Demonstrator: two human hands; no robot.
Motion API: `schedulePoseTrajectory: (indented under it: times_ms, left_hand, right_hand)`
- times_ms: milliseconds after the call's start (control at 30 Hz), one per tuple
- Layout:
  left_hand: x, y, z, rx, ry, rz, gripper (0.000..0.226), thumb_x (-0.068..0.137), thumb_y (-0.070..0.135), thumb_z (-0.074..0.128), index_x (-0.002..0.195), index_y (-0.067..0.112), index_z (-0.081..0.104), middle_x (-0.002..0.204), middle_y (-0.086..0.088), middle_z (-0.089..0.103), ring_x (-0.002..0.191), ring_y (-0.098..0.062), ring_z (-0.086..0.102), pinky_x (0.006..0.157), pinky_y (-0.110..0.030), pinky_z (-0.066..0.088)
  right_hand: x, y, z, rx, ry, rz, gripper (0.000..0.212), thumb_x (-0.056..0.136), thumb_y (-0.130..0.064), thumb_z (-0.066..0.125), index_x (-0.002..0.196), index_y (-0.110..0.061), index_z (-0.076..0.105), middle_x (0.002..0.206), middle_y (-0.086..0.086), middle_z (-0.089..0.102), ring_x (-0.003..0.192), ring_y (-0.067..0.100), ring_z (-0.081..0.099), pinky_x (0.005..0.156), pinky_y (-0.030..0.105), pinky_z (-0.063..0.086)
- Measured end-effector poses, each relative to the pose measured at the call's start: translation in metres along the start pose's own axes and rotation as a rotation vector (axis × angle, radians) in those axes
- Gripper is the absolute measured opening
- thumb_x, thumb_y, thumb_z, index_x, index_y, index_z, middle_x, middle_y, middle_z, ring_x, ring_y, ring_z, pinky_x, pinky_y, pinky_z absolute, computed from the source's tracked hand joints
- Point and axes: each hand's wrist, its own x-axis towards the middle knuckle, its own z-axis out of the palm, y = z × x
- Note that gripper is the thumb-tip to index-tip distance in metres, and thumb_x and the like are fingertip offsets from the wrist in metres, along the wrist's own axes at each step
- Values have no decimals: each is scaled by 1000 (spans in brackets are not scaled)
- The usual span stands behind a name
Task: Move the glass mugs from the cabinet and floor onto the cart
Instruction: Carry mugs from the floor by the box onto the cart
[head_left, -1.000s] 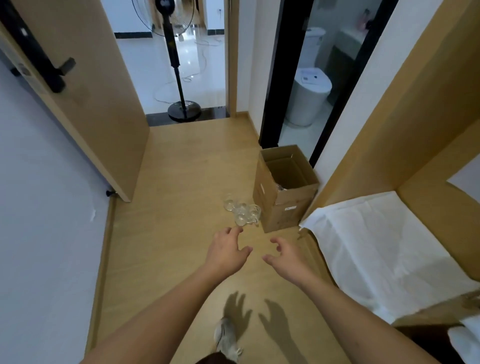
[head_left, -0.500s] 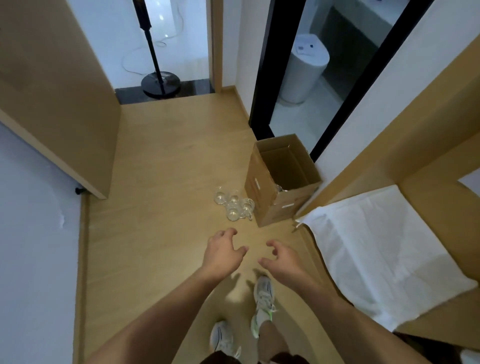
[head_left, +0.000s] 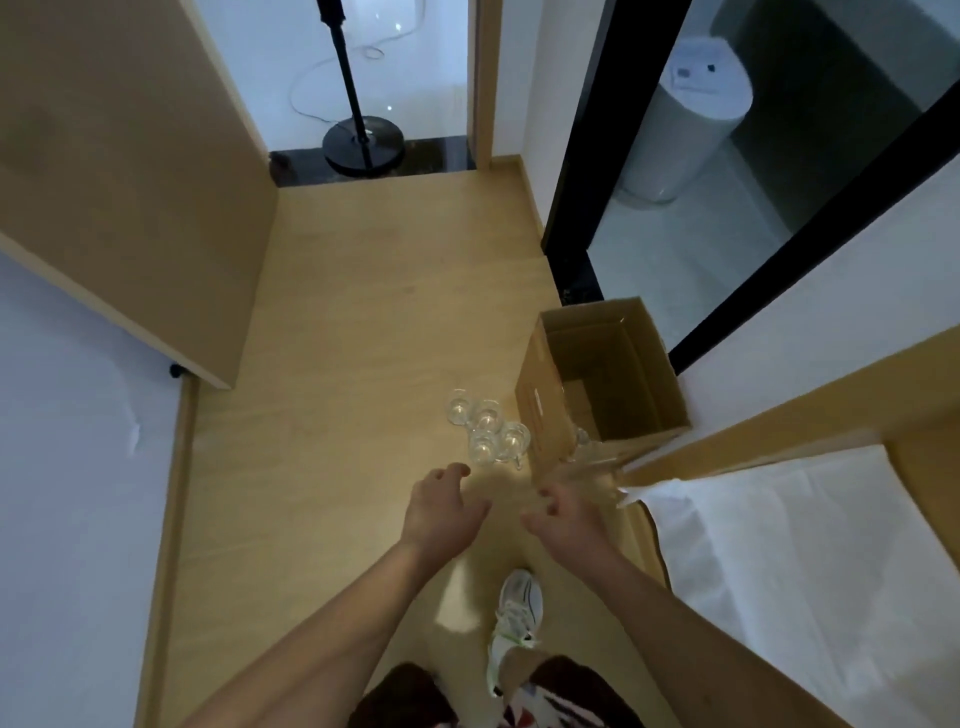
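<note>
Clear glass mugs (head_left: 485, 428), 4 of them as far as the view shows, stand bunched on the pale wooden floor (head_left: 363, 322), touching or nearly touching one another and just beside the left wall of the open brown cardboard box (head_left: 605, 382). Over the last second the view has closed in on them: the mugs and box sit lower and larger, and a white sneaker (head_left: 514, 616) has stepped forward beneath the arms. Both hands have kept the same spread, reaching pose. The left hand (head_left: 441, 512) hangs released with loosely curled fingers, holding nothing, close to the nearest mug but apart from it. The right hand (head_left: 566, 512) is likewise empty and relaxed, in front of the box's near corner. I judge this the approach to a pickup from the floor; no mug has been lifted, and no cart is in view.

More glass seems to show at the box's near right corner, too blurred to be sure. A white sheet (head_left: 810, 551) covers a surface at right, framed by tan wooden panelling. A tan door (head_left: 130, 182) stands open at left, a black round-based stand (head_left: 362, 140) beyond the threshold. The tight cluster is the main hindrance: lifting 1 mug could knock its neighbours, and the box wall crowds the right hand's side.
</note>
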Motion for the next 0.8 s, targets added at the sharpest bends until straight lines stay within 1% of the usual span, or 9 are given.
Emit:
schedulePoseTrajectory:
  times_ms: [67, 167, 267, 367, 433, 600, 700, 733, 800]
  left_hand:
    - [23, 6, 8, -45, 2, -35, 57, 89, 43, 65, 138, 17, 51, 132, -10, 58, 119, -28, 54, 98, -33, 40]
    - [55, 10, 25, -122, 4, -113, 55, 90, 42, 67, 137, 18, 53, 134, -9, 58, 121, -26, 55, 96, -33, 42]
    - [94, 7, 45, -165, -23, -164, 54, 91, 42, 67, 137, 18, 53, 138, -7, 58, 123, -26, 56, 97, -33, 44]
    - [146, -10, 76, -203, -44, -176, 52, 91, 42, 67, 136, 16, 56, 136, -7, 60, 119, -26, 59, 95, -33, 46]
    - [189, -28, 109, -236, -78, -196, 51, 91, 41, 67, 134, 17, 57, 135, -8, 61, 118, -27, 59, 95, -35, 48]
    - [281, -87, 211, -324, -175, -302, 47, 89, 41, 70, 130, 19, 60, 130, -7, 63, 116, -26, 61, 98, -39, 51]
    - [337, -122, 272, -420, -163, -376, 40, 89, 38, 70, 125, 21, 66, 126, -3, 67, 114, -24, 63, 100, -39, 50]
    - [360, -135, 294, -461, -159, -404, 38, 89, 36, 70, 124, 21, 68, 126, -4, 68, 114, -23, 63, 102, -39, 49]
    - [399, -155, 335, -559, -164, -433, 41, 91, 36, 69, 128, 19, 66, 130, -5, 66, 119, -23, 61, 105, -39, 47]
  right_hand:
    - [27, 2, -5, -5, -23, 4, 49, 89, -34, 70, 134, -17, 56, 122, 7, 61, 107, 21, 59, 88, 35, 51]
    - [67, 10, -4, 3, -46, 56, 51, 91, -36, 69, 136, -19, 54, 126, 7, 59, 108, 22, 59, 88, 35, 51]
    - [104, 23, 6, 60, -58, 140, 54, 92, -39, 67, 139, -19, 51, 129, 7, 59, 109, 21, 59, 84, 33, 50]
    - [155, 47, 30, 99, -55, 227, 52, 93, -39, 66, 139, -20, 52, 126, 7, 60, 109, 22, 59, 92, 38, 52]
    - [198, 72, 54, 154, -42, 271, 50, 92, -38, 68, 137, -19, 54, 123, 8, 62, 107, 22, 60, 94, 40, 52]
    - [302, 136, 118, 269, -18, 356, 49, 93, -40, 66, 135, -18, 55, 124, 8, 62, 108, 23, 60, 93, 38, 51]
    - [371, 172, 160, 296, 45, 350, 50, 95, -45, 61, 137, -19, 53, 126, 7, 62, 107, 22, 59, 95, 38, 50]
    - [397, 185, 176, 306, 71, 345, 52, 96, -47, 58, 141, -20, 51, 129, 7, 61, 111, 23, 58, 98, 40, 49]
    - [444, 207, 205, 331, 119, 350, 58, 98, -50, 53, 148, -22, 43, 142, 9, 54, 127, 29, 52, 106, 43, 43]
